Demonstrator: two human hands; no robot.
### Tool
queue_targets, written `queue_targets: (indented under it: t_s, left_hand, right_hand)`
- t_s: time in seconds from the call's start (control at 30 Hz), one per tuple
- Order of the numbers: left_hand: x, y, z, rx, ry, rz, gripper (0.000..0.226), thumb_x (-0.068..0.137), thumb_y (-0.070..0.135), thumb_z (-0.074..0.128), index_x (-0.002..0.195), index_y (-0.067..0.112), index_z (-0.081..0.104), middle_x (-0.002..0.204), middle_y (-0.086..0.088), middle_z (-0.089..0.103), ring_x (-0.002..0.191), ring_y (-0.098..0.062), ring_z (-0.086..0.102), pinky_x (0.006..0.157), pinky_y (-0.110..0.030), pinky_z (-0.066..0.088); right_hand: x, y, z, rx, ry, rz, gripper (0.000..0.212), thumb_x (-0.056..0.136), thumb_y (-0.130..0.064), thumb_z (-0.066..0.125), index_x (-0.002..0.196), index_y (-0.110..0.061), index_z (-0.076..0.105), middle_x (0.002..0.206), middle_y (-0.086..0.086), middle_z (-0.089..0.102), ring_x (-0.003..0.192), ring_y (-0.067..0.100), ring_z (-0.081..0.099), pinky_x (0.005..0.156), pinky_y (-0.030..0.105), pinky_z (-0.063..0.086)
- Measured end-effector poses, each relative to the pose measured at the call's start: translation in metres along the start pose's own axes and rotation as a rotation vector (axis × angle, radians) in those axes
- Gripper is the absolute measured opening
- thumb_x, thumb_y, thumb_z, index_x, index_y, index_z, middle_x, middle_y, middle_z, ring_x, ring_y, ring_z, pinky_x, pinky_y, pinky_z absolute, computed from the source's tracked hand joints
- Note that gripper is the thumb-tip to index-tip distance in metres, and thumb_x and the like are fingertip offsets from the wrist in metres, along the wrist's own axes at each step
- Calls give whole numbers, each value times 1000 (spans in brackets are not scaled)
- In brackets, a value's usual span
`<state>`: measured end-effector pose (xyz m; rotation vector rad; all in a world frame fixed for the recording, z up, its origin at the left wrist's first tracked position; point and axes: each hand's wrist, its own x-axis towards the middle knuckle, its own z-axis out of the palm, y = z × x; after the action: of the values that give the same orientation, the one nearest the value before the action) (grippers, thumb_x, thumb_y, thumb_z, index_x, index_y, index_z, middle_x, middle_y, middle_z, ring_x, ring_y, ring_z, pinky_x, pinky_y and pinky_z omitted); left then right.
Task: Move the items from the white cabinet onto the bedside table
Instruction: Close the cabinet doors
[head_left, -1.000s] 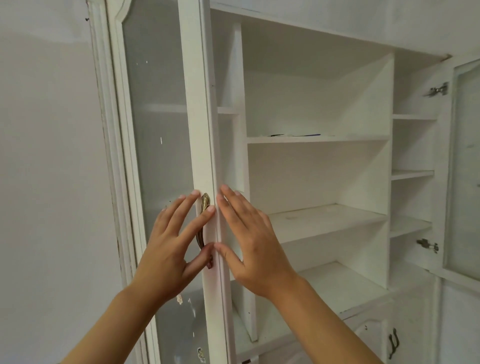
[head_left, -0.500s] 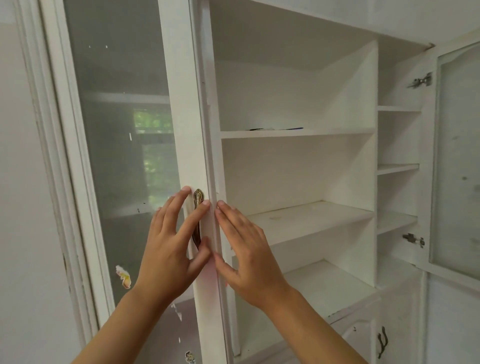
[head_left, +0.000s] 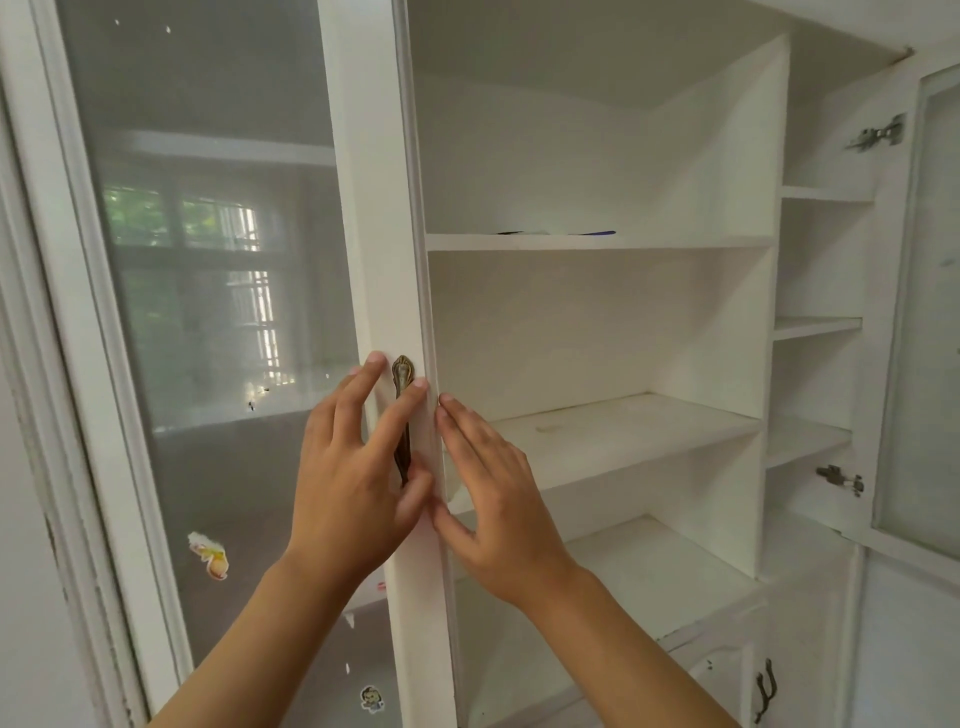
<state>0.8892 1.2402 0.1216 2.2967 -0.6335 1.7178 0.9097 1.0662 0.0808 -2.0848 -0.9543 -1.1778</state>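
**A:** so where's the stuff that's supposed to come out of the white cabinet (head_left: 597, 322)? I'm looking at the open middle bay and the shelves look pretty much bare.

**B:** yeah, nearly. The only thing I can spot is something flat and dark, with a bit of blue, lying far back on the upper shelf (head_left: 597, 242). Too thin and edge-on to tell what it is. The narrow shelves on the right look bare too. The bedside table isn't in view at all, so no way to check what has landed there.

**A:** and the hands?

**B:** both up at the left glass door (head_left: 208, 322), at its right edge. Left hand (head_left: 353, 467) has its fingers spread and straight, lying across the door frame right over the brass handle (head_left: 402, 415), not curled round it. Right hand (head_left: 498, 499) is flat too, fingers together, fingertips touching the door's edge from the open side. Neither grip is holding anything.

**A:** so how far along?

**B:** my guess is late. Most of the visible cabinet is cleared, maybe that flat thing is left. Behind the left door the glass mostly reflects a window, so can't tell what's inside. Right door (head_left: 930, 312) stands wide open.
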Motion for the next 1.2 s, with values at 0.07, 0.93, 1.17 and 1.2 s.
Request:
queue_targets:
  t_s: [0.07,0.93,1.17,1.2]
  left_hand:
    - [2,-1,7,25,-10,-8,69,82,22,71,149,15,57,164,-17,36,146,-39,41,117,-52,38]
    - [22,-21,85,277,-44,-115,65,91,27,71,152,18,52,166,-16,31,150,-39,36,114,-59,36]
    - [25,-29,100,324,-35,-126,63,91,25,70,151,18,53,166,-16,32,149,-41,37,112,-61,37]
    - [25,-30,102,331,-39,-130,63,91,26,69,152,19,52,166,-16,31,150,-41,36,112,-62,37]
  right_hand:
    - [2,8,4,9,7,3,77,101,-26,65,165,-17,25,174,-9,18,160,9,17,124,39,30]
    - [30,93,62,167,21,-15,65,105,-25,59,164,-16,30,172,-6,26,158,9,22,123,42,34]
    - [36,108,77,203,51,-31,65,104,-18,62,162,-15,34,171,-5,28,158,10,25,122,40,34]
    - [37,111,79,204,53,-32,65,104,-18,62,162,-15,34,171,-5,28,158,10,25,122,38,34]
